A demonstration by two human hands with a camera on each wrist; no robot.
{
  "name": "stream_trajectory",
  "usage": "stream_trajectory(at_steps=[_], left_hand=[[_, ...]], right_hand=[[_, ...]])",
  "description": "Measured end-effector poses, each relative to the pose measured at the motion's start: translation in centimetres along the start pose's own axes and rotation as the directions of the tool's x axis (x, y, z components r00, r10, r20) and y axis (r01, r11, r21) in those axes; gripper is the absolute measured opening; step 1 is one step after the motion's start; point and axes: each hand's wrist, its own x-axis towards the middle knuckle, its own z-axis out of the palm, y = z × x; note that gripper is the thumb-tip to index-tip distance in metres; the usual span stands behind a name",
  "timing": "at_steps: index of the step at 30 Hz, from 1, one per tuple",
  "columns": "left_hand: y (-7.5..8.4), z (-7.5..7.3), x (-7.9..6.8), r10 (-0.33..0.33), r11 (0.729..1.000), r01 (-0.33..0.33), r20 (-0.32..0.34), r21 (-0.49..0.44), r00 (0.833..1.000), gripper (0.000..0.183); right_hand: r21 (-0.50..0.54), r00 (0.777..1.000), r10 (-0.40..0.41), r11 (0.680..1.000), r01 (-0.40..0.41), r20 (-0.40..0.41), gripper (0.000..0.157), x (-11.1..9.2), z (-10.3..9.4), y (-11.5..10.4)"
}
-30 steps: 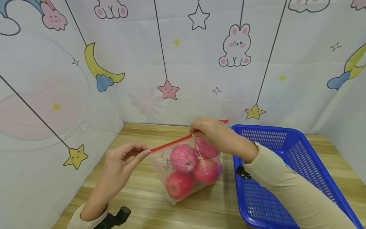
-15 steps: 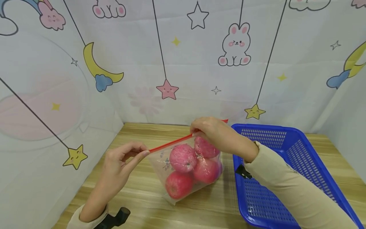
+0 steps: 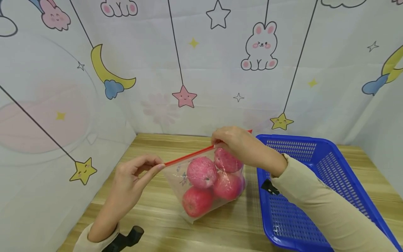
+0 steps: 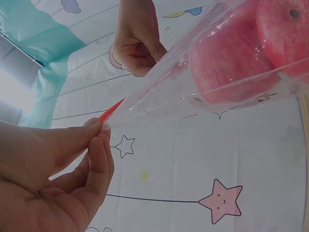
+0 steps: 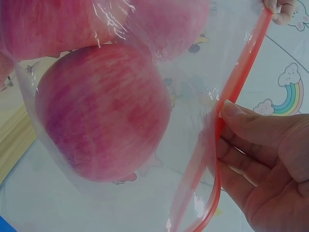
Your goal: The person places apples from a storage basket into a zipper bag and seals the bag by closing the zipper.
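Note:
A clear zip bag (image 3: 174,180) with a red zip strip (image 3: 190,154) holds several red apples (image 3: 201,172) and is tilted over the table. My left hand (image 3: 129,180) pinches the strip's left end between thumb and fingers. Further right along the strip, my right hand (image 3: 240,144) pinches it, hiding part of the bag's top. In the right wrist view, thumb and fingers of the right hand (image 5: 265,152) squeeze the red strip (image 5: 246,63); beyond them the two strip edges spread apart. The left wrist view shows the left fingertips on a red corner (image 4: 112,110).
A blue plastic basket (image 3: 267,217) with perforated sides stands right of the bag, under the right forearm. The wooden table (image 3: 154,231) ends at a white cartoon-printed cloth (image 3: 217,77) behind and at the left.
My right hand has slid slightly right along the red strip, so less of its far end shows. The left hand stays at the strip's left end. The view has tilted a little.

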Motion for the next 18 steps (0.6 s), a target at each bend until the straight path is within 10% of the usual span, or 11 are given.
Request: stream_trajectory(at_steps=[18], left_hand=[[0.00,-0.03,-0.04,-0.008,1.000,0.008,0.003,0.018,1.000,0.016]], right_hand=[[0.005,1.000,-0.016,1.000,0.016,-0.004,0.014,-0.04,-0.01,0.27]])
